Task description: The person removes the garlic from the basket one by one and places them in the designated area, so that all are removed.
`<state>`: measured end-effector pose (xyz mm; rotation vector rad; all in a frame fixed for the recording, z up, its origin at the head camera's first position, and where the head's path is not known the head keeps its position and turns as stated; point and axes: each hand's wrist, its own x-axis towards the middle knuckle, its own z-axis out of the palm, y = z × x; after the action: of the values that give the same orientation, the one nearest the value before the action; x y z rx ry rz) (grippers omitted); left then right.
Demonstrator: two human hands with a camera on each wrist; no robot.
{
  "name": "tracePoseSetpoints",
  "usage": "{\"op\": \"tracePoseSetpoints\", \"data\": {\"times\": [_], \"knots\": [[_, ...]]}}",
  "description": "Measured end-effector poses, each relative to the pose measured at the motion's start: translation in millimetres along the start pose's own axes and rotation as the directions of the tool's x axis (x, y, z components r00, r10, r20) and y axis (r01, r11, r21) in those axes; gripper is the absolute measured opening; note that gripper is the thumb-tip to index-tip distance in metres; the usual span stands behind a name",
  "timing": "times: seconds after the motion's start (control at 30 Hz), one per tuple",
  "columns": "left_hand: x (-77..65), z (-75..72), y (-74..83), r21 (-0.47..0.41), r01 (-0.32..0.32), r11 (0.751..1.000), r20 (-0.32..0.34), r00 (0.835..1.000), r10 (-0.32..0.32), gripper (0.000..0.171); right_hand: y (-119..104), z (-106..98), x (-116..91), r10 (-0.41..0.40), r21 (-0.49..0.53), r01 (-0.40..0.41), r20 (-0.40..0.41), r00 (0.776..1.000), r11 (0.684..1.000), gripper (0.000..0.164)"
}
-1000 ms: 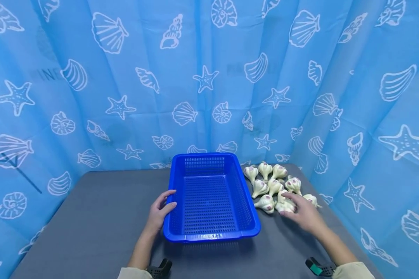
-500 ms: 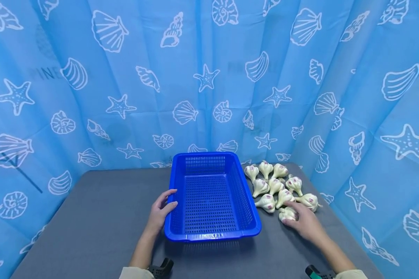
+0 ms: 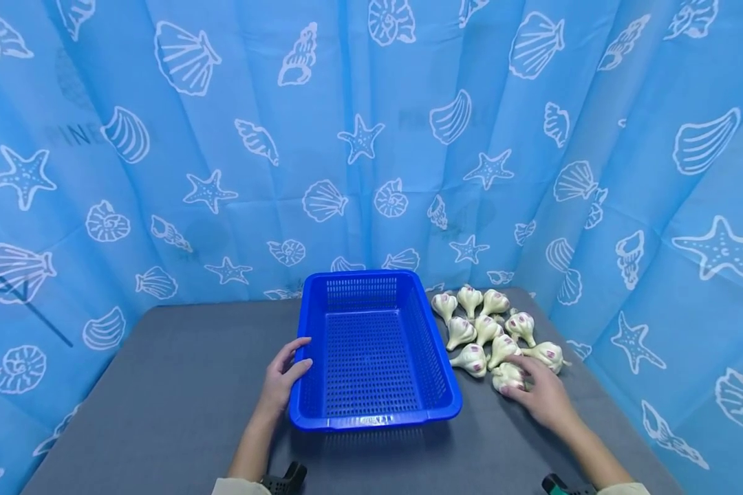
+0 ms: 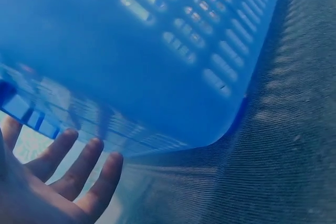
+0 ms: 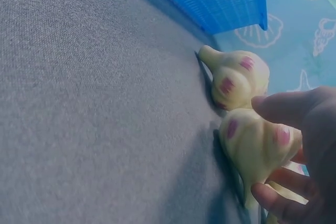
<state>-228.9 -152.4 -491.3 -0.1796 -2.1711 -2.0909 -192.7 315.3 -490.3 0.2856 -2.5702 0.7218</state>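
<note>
A blue plastic basket (image 3: 378, 419) with perforated walls stands at mid-table. My left hand (image 3: 278, 385) rests at its left side, thumb and index fingertips on the rim. The left wrist view shows the other fingers (image 4: 84, 163) loosely extended beside the basket wall. To the right, my right hand (image 3: 547, 399) has its thumb and fingers around the nearest garlic bulb (image 3: 506, 377), which lies on the table. In the right wrist view that garlic bulb (image 5: 252, 137) touches a second bulb (image 5: 231, 80). Part of the held bulb is hidden behind the fingers.
Several other garlic bulbs (image 3: 487, 330) are grouped right of the basket, close to its wall. The table has a grey cloth (image 3: 179, 405). A blue curtain (image 3: 235, 151) with white shell prints hangs behind and at both sides.
My right hand came slightly nearer the front, and the garlic bulb under it shifted that way too, apart from the bulb behind. My left hand stayed at the basket.
</note>
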Motion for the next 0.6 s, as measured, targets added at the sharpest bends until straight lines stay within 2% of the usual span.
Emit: {"op": "tracePoseSetpoints", "data": {"times": [0.13, 0.27, 0.4, 0.6], "knots": [[-4.6, -2.1, -0.3, 0.033, 0.026, 0.999, -0.061, 0.998, -0.024, 0.046, 0.5, 0.5, -2.0, 0.017, 0.028, -0.016, -0.036, 0.999, 0.999, 0.052], [-8.1, -5.1, -2.1, 0.107, -0.012, 0.994, -0.122, 0.992, 0.025, 0.048, 0.3, -4.2, 0.8, 0.012, 0.054, -0.007, -0.095, 0.995, 0.998, 0.044], [-10.0, -8.8, -3.4, 0.192, -0.077, 0.978, -0.103, 0.990, 0.098, 0.047, 1.3, -14.3, 9.9, 0.029, 0.057, -0.023, -0.115, 0.993, 0.998, 0.037], [-10.9, -25.8, -6.2, 0.309, -0.172, 0.936, -0.070, 0.977, 0.203, 0.037, 5.7, -27.1, 31.3, 0.021, 0.014, -0.020, -0.059, 0.998, 1.000, 0.038]]}}
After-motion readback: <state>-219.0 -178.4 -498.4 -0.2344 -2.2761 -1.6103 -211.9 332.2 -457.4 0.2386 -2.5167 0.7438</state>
